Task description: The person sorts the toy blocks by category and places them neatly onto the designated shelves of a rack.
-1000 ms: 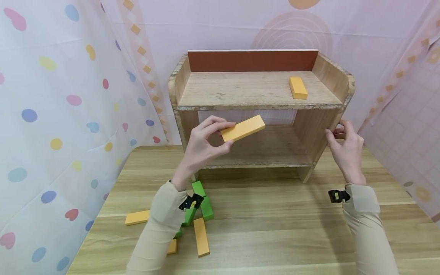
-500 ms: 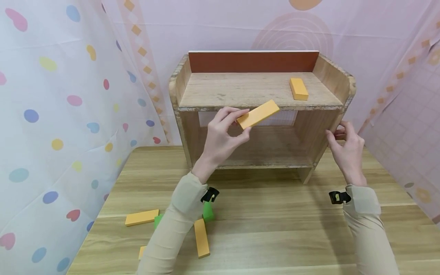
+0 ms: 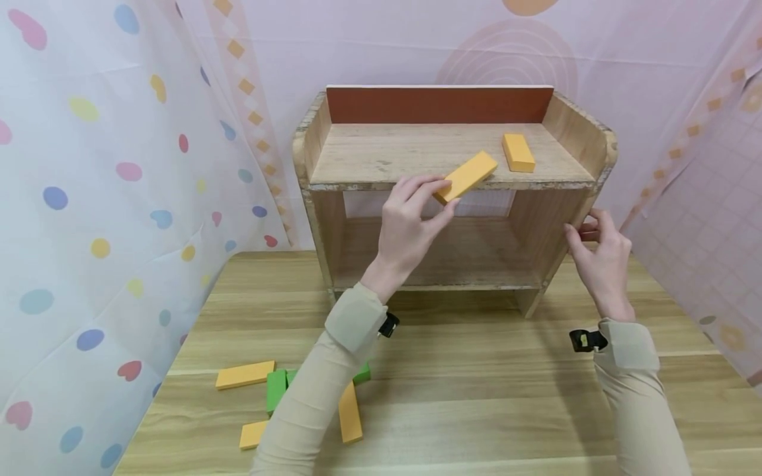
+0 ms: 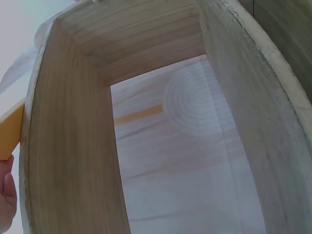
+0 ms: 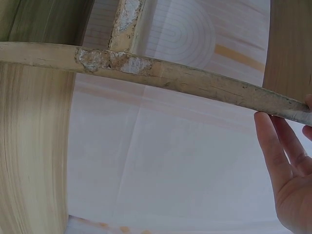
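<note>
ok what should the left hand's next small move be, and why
Probably ease the left hand forward and lower its yellow block onto the top shelf: the block is held at the shelf's front edge, and another yellow block already lies there.

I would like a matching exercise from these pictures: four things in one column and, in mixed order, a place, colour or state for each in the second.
Column 1
1. left hand
2. back board
3. green blocks
4. right hand

Column 2
A. touching the side edge of the shelf
B. on the table, partly behind the left sleeve
C. pinching a yellow block
D. red-brown

Pairs: 1-C, 2-D, 3-B, 4-A
</note>
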Demonstrator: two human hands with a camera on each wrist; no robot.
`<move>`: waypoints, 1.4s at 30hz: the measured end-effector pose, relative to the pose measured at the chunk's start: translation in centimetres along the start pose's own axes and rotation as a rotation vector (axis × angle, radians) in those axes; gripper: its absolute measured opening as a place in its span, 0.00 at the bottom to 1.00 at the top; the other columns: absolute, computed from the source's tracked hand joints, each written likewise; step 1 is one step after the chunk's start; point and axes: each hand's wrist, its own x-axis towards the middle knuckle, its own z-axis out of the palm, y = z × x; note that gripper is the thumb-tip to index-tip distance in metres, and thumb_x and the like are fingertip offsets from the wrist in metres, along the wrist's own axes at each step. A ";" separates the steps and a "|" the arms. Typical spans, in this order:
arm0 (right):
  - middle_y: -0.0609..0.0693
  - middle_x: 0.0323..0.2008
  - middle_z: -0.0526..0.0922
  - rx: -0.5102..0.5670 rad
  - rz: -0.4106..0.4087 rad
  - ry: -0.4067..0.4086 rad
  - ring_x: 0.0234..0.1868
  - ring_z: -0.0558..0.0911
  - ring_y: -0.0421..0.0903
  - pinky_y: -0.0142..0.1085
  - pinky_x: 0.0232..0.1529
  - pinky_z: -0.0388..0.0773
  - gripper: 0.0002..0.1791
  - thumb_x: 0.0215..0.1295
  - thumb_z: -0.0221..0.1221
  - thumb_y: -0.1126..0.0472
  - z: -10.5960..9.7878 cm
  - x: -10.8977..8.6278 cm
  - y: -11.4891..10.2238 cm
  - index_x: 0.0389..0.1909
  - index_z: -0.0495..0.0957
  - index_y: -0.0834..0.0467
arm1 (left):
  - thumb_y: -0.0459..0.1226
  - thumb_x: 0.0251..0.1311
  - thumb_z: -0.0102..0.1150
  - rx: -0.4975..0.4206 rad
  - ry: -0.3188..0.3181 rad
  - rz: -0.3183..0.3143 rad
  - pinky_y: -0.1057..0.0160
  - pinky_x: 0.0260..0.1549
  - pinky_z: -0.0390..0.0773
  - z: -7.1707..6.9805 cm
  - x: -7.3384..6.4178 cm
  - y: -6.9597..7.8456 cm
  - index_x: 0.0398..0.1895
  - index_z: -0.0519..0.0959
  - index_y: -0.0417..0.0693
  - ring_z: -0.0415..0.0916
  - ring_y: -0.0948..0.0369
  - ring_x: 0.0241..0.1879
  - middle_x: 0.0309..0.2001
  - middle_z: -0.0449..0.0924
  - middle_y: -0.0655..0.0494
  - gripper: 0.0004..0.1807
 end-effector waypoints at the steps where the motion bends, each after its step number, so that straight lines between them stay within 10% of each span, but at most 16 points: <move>1: 0.65 0.32 0.82 0.000 0.003 -0.003 0.28 0.69 0.14 0.07 0.28 0.65 0.17 0.62 0.59 0.60 0.0 0.0 0.0 0.51 0.75 0.63 | 0.34 0.54 0.66 0.013 0.002 0.003 0.63 0.46 0.77 0.2 0.1 0.1 0.38 0.83 0.36 0.78 0.52 0.43 0.40 0.85 0.45 0.11; 11: 0.64 0.33 0.82 -0.002 0.012 -0.005 0.28 0.69 0.14 0.08 0.27 0.65 0.18 0.62 0.59 0.59 0.0 0.0 0.1 0.51 0.75 0.62 | 0.40 0.58 0.63 0.176 0.008 0.082 0.61 0.45 0.75 1.0 0.7 0.0 0.39 0.84 0.39 0.78 0.53 0.41 0.43 0.85 0.47 0.13; 21: 0.64 0.32 0.82 0.001 0.007 0.001 0.28 0.69 0.15 0.07 0.27 0.64 0.18 0.62 0.59 0.60 -0.1 0.0 0.0 0.50 0.75 0.63 | 0.39 0.67 0.53 0.510 -0.068 0.345 0.59 0.54 0.74 0.9 0.5 -0.5 0.49 0.81 0.44 0.76 0.56 0.53 0.49 0.82 0.52 0.14; 29: 0.65 0.32 0.82 -0.004 0.008 -0.005 0.28 0.68 0.15 0.07 0.27 0.64 0.18 0.63 0.59 0.59 -0.1 0.0 -0.1 0.51 0.74 0.63 | 0.38 0.69 0.49 0.569 -0.016 0.387 0.61 0.44 0.78 1.7 1.2 -0.3 0.45 0.80 0.45 0.77 0.55 0.44 0.43 0.81 0.52 0.11; 42: 0.64 0.32 0.82 -0.004 0.014 -0.009 0.28 0.69 0.15 0.07 0.27 0.65 0.18 0.63 0.59 0.59 -0.1 0.0 -0.2 0.51 0.74 0.63 | 0.48 0.73 0.33 0.770 -0.270 0.480 0.52 0.60 0.64 2.4 0.4 0.2 0.66 0.68 0.48 0.66 0.59 0.66 0.65 0.71 0.57 0.26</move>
